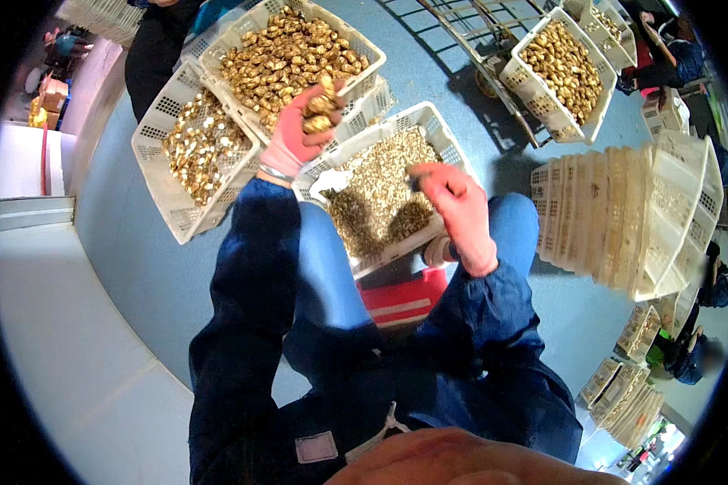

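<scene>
My left hand [295, 133], in a pinkish glove, is raised over the near edge of a white crate [372, 61] heaped with golden-brown mushrooms. Its fingers are closed on a few mushrooms [322, 105]. My right hand [461, 206], also gloved, hovers above the right side of a lower white crate [449, 149] between my knees. Those fingers are bent together, with something small and dark at their tips that I cannot make out. Small pale-brown trimmings [388, 170] fill this crate, and a crumpled white piece [332, 182] lies at its left.
To the left, a white crate [158, 174] holds mushrooms showing pale cut faces. A metal rack [461, 48] and another full crate [554, 77] stand at upper right. Nested crates [607, 214] rise on the right. Something red [404, 299] lies between my legs. Other people work nearby.
</scene>
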`<act>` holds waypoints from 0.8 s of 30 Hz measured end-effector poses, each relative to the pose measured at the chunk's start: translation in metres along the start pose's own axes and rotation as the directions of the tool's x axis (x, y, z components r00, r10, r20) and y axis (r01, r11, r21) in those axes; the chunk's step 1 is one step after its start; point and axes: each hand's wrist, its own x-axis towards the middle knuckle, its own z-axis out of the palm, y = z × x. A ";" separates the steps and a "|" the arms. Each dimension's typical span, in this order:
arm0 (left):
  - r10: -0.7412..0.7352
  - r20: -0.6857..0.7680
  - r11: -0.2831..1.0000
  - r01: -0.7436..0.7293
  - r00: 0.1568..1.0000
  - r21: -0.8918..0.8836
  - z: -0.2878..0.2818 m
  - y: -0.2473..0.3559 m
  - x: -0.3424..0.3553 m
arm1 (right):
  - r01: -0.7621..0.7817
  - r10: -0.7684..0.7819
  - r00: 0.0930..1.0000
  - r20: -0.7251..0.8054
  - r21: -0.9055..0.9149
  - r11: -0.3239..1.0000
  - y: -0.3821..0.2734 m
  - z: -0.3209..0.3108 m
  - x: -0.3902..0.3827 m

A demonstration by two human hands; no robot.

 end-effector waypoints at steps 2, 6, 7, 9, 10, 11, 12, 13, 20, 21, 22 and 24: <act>0.031 -0.059 0.994 -0.024 0.998 0.106 0.037 -0.017 -0.043 | 0.047 -0.051 0.998 0.031 0.108 0.993 0.003 0.006 0.000; -0.085 -0.002 0.975 0.084 0.996 0.204 0.076 -0.047 -0.089 | 0.133 -0.136 0.991 0.016 0.137 0.982 -0.002 0.003 -0.001; -0.098 -0.023 0.965 0.101 0.995 0.242 0.088 -0.054 -0.099 | 0.217 -0.218 0.976 0.013 0.063 0.974 -0.002 -0.001 -0.003; 0.273 0.123 0.533 -0.256 0.954 0.806 0.080 -0.073 -0.114 | 0.364 -0.362 0.931 0.042 -0.062 0.929 0.002 0.003 -0.009; 0.151 -0.035 0.712 -0.084 0.988 0.697 0.079 -0.076 -0.124 | 0.422 -0.415 0.902 0.121 -0.036 0.906 0.008 0.001 -0.010; -0.001 -0.164 0.840 0.090 0.986 0.536 0.105 -0.066 -0.137 | 0.454 -0.442 0.882 0.163 -0.039 0.890 0.009 0.001 -0.013; 0.019 -0.170 0.804 0.086 0.985 0.589 0.102 -0.072 -0.141 | 0.485 -0.468 0.860 0.204 -0.043 0.873 0.009 0.001 -0.015; 0.039 -0.173 0.765 0.082 0.984 0.639 0.094 -0.079 -0.143 | 0.517 -0.492 0.836 0.244 -0.045 0.855 0.010 0.001 -0.017; 0.270 0.046 0.444 -0.166 0.962 0.880 0.097 -0.099 -0.158 | 0.514 -0.456 0.837 0.301 -0.146 0.845 0.020 0.004 -0.015; 0.287 0.094 0.350 -0.196 0.953 0.916 0.089 -0.100 -0.156 | 0.485 -0.427 0.855 0.293 -0.167 0.858 0.019 0.005 -0.015; 0.300 0.141 0.251 -0.221 0.943 0.942 0.081 -0.101 -0.155 | 0.452 -0.404 0.876 0.264 -0.157 0.878 0.019 0.007 -0.016; 0.210 -0.098 0.495 -0.019 0.973 0.869 0.090 -0.101 -0.152 | 0.446 -0.386 0.866 0.318 -0.142 0.883 0.020 0.007 -0.018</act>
